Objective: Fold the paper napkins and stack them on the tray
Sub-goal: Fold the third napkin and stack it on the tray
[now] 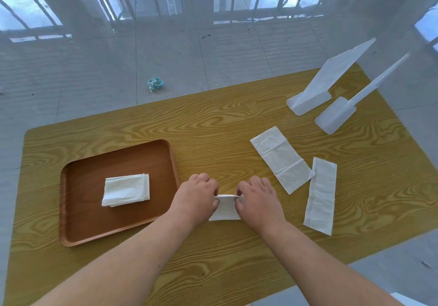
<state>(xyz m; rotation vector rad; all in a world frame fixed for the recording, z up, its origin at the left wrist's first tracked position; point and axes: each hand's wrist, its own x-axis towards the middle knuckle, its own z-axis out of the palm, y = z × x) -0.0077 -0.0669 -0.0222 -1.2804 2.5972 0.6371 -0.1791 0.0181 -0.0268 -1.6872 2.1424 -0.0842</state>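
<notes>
Both hands work at the middle of the wood-grain counter [213, 125], just right of the brown tray [80, 232]. The left hand [196, 195] and right hand [257, 197] each pinch an upper corner of a small folded napkin [225, 209], thumb and fingers clamped together on the paper; its top fold edge runs left to right between the two grips, and the rest of it lies flat toward the person.

On the tray sits a stack of folded napkins [126, 189], its long axis running left to right, slightly tilted.

To the right lie two unfolded strips. The nearer strip [282, 159] has its long axis running diagonally from far-left to near-right. The outer strip [321, 195] runs almost straight toward the person, and its far end touches the first strip's near corner.

Two white plastic stands [308, 102] lean at the far right corner.
</notes>
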